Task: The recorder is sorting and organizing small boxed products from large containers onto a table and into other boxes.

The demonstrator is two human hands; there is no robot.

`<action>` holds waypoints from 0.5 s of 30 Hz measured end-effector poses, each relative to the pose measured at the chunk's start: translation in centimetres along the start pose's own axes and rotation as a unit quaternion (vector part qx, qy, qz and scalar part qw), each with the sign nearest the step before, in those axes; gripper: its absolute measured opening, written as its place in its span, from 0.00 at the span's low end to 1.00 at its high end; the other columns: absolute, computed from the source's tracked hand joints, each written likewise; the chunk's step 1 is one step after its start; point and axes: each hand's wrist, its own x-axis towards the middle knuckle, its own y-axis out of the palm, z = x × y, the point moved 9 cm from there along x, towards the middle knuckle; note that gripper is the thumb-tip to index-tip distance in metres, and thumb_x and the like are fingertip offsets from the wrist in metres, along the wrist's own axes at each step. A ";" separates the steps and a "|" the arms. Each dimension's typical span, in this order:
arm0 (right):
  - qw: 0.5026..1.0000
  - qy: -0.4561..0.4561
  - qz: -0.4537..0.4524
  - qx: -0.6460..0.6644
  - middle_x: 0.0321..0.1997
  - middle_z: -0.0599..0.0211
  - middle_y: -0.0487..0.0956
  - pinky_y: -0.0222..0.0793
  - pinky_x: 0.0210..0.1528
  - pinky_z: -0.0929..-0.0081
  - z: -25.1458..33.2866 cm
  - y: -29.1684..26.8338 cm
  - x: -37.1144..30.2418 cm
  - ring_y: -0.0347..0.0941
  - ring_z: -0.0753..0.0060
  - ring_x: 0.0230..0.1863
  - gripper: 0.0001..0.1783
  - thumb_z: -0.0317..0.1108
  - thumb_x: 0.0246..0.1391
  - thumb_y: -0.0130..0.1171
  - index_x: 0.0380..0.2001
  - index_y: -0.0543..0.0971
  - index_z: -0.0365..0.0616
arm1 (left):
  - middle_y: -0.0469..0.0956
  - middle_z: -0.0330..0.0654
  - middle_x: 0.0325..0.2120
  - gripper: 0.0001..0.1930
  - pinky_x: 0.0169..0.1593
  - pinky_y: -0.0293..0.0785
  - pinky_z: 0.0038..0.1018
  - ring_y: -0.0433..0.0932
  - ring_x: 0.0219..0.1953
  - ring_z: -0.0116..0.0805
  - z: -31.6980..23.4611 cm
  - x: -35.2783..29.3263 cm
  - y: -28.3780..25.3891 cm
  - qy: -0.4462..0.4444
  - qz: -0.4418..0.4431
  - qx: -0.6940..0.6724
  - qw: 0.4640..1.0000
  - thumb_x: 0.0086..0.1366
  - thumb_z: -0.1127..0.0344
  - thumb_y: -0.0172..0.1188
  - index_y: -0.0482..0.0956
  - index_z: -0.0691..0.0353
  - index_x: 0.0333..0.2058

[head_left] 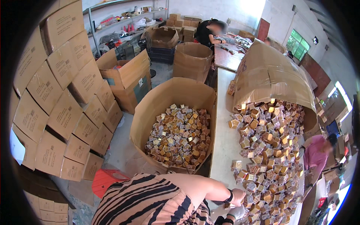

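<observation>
My left hand (237, 197), with a black band at its wrist, is at the near left edge of a large pile of small golden-brown pieces in clear wrap (268, 157). Its fingers look curled, and what they hold, if anything, is hidden. Just below it is my right hand (237, 212), which looks covered by a pale glove, with a dark watch on the wrist. The fingers of that hand are too small and hidden to read. The pile spills over the pale tabletop (225, 150) from a big cardboard box (273, 77) lying on its side.
Left of the table stands an open carton (144, 108) with many similar pieces (180, 135) inside. Stacked boxes (56, 105) wall the left side. A person in pink (315, 155) is across the table; another in black (205, 35) works at the far end.
</observation>
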 end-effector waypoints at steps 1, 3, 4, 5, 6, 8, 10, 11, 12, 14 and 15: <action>1.000 -0.022 0.004 -0.010 0.26 0.56 0.79 0.66 0.30 0.68 0.8 -0.2 -0.1 0.69 0.63 0.24 0.11 0.33 0.53 0.47 0.28 0.77 0.39 | 0.77 0.52 0.23 0.28 0.34 0.73 0.39 0.77 0.29 0.50 -0.1 -0.1 -0.3 -0.015 -0.016 -0.029 0.999 0.41 0.55 0.66 0.70 0.70 0.36; 0.998 -0.049 -0.036 0.014 0.26 0.54 0.78 0.67 0.32 0.65 1.8 -2.2 -0.6 0.72 0.58 0.29 0.11 0.33 0.51 0.47 0.24 0.76 0.39 | 0.77 0.53 0.23 0.26 0.33 0.73 0.39 0.78 0.29 0.50 0.6 -0.1 -1.5 -0.044 -0.035 -0.077 0.995 0.43 0.54 0.65 0.71 0.69 0.34; 0.975 -0.050 -0.048 -0.209 0.27 0.53 0.78 0.67 0.34 0.63 2.3 -3.2 -0.8 0.73 0.54 0.33 0.12 0.34 0.50 0.47 0.22 0.76 0.39 | 0.77 0.52 0.23 0.24 0.33 0.73 0.38 0.78 0.29 0.49 1.0 -0.4 -2.7 -0.045 -0.052 -0.089 0.994 0.44 0.53 0.65 0.71 0.68 0.33; 0.975 -0.053 -0.046 -0.210 0.27 0.53 0.78 0.67 0.34 0.63 2.3 -4.5 -1.2 0.73 0.54 0.33 0.12 0.34 0.50 0.47 0.22 0.76 0.39 | 0.77 0.52 0.23 0.23 0.33 0.73 0.37 0.78 0.28 0.48 1.9 -0.7 -4.3 -0.051 -0.073 -0.102 0.991 0.45 0.52 0.64 0.71 0.66 0.31; 0.949 -0.118 -0.028 -0.290 0.33 0.53 0.78 0.70 0.34 0.63 3.7 -4.6 -1.7 0.75 0.54 0.34 0.15 0.41 0.52 0.48 0.31 0.75 0.39 | 0.77 0.49 0.23 0.22 0.32 0.72 0.36 0.78 0.27 0.45 3.0 -1.1 -5.3 -0.056 -0.057 -0.131 0.988 0.46 0.50 0.64 0.71 0.64 0.28; 0.912 -0.166 0.007 -0.376 0.42 0.53 0.77 0.73 0.37 0.62 4.7 -5.0 -2.4 0.75 0.53 0.38 0.23 0.50 0.53 0.47 0.39 0.76 0.40 | 0.76 0.46 0.21 0.23 0.30 0.71 0.36 0.77 0.25 0.43 6.4 -3.3 -8.7 -0.083 -0.104 -0.152 0.979 0.46 0.47 0.65 0.71 0.62 0.28; 0.917 -0.160 0.011 -0.365 0.40 0.53 0.77 0.73 0.37 0.62 4.6 -5.9 -2.8 0.75 0.52 0.37 0.21 0.48 0.54 0.47 0.37 0.77 0.41 | 0.77 0.48 0.22 0.24 0.30 0.71 0.36 0.77 0.25 0.44 10.9 -6.5 -12.1 -0.132 -0.159 -0.165 0.964 0.47 0.46 0.65 0.71 0.64 0.29; 0.924 -0.148 0.011 -0.353 0.38 0.53 0.78 0.73 0.37 0.62 4.2 -6.2 -2.8 0.76 0.52 0.37 0.20 0.46 0.54 0.46 0.36 0.78 0.42 | 0.77 0.50 0.23 0.24 0.31 0.72 0.36 0.78 0.26 0.45 13.5 -8.5 -13.7 -0.171 -0.183 -0.160 0.955 0.48 0.49 0.64 0.71 0.66 0.30; 0.930 -0.137 0.013 -0.341 0.41 0.53 0.77 0.71 0.40 0.63 3.8 -6.2 -2.8 0.74 0.53 0.39 0.19 0.46 0.54 0.46 0.38 0.77 0.43 | 0.78 0.50 0.24 0.23 0.32 0.72 0.36 0.78 0.28 0.45 15.8 -11.0 -15.8 -0.189 -0.240 -0.158 0.939 0.49 0.51 0.63 0.71 0.67 0.31; 0.943 -0.115 0.012 -0.311 0.45 0.52 0.74 0.67 0.45 0.64 2.4 -6.4 -2.6 0.69 0.54 0.45 0.19 0.46 0.54 0.47 0.41 0.76 0.45 | 0.78 0.52 0.25 0.23 0.32 0.72 0.37 0.78 0.29 0.47 20.8 -15.4 -18.7 -0.263 -0.302 -0.148 0.904 0.50 0.52 0.63 0.71 0.68 0.32; 0.949 -0.107 0.014 -0.295 0.47 0.52 0.73 0.65 0.48 0.65 1.7 -6.4 -2.4 0.67 0.55 0.48 0.20 0.46 0.54 0.47 0.43 0.75 0.46 | 0.78 0.52 0.26 0.24 0.33 0.72 0.37 0.78 0.29 0.48 23.1 -17.3 -19.6 -0.296 -0.306 -0.150 0.892 0.49 0.51 0.63 0.70 0.69 0.32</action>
